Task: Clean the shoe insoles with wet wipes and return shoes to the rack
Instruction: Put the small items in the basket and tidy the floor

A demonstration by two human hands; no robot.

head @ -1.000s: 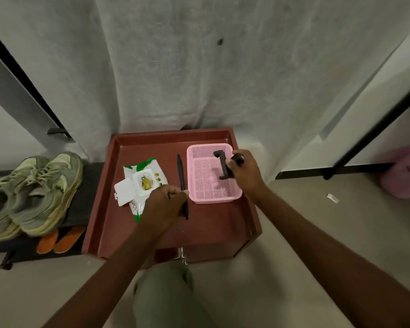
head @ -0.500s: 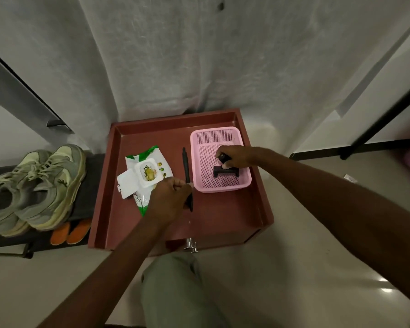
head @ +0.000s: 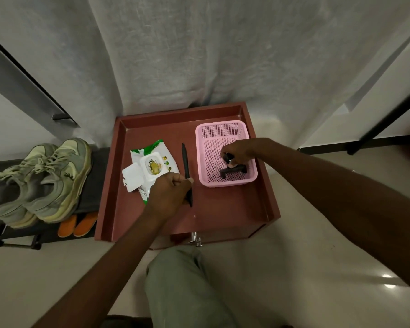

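Tray (head: 223, 218): wipes pack (head: 152, 165) touching left hand (head: 169, 197).

Wet-wipes pack (head: 152, 165), white-green, flap open, lies flat on the tray; grey-green shoes (head: 40, 181) sit paired on the rack.

Pink basket (head: 223, 131) on red tray (head: 223, 209)

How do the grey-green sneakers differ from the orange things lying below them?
The sneakers are bulky, laced and grey-green; the orange pair is flat, plain and bright. The sneakers sit on top of the rack; the orange pair lies lower, partly hidden beneath them. Both come as side-by-side pairs, left of the red tray.
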